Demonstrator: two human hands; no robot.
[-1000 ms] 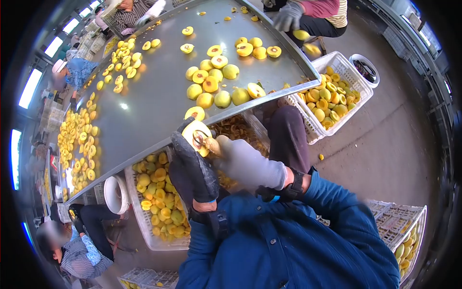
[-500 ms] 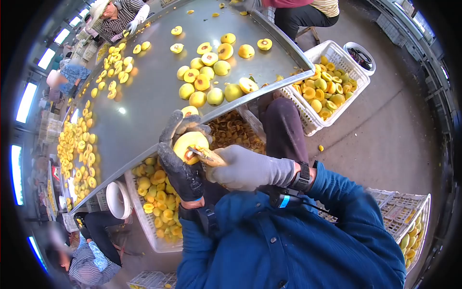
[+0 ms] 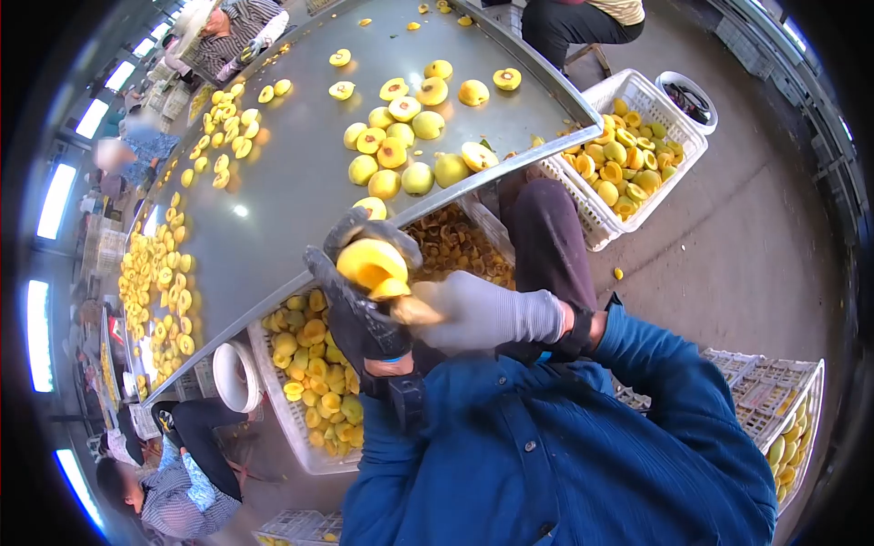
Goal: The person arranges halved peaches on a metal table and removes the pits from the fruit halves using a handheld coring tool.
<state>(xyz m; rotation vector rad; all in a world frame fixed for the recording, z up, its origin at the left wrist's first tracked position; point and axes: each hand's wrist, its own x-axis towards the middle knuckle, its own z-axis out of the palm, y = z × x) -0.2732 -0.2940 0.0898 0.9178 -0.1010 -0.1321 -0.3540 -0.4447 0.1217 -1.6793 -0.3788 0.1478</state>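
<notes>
My left hand (image 3: 360,305), in a dark, stained glove, is closed around a yellow peach half (image 3: 371,264) whose hollowed cut face points up and toward my right. My right hand (image 3: 478,312), in a grey glove and slightly blurred, grips a wooden-handled pitting tool (image 3: 417,311). The tool's tip is at the peach's lower edge, hidden by a flap of yellow flesh. Just beyond my left hand, another peach half (image 3: 371,207) lies at the edge of the metal table (image 3: 291,182). Several more peach halves (image 3: 391,153) are grouped behind it, some with stones showing.
Below the table stand a crate of pitted peach halves (image 3: 314,378) and a container of brown stones and scraps (image 3: 460,241). A filled white crate (image 3: 596,232) and a white bucket (image 3: 696,86) are at right. Co-workers sit around the table; one (image 3: 187,496) is at lower left.
The peach half has turned in my left hand; its reddish stone cavity, with the metal blade in it, now looks scooped yellow. My right hand has shifted slightly right and down.
</notes>
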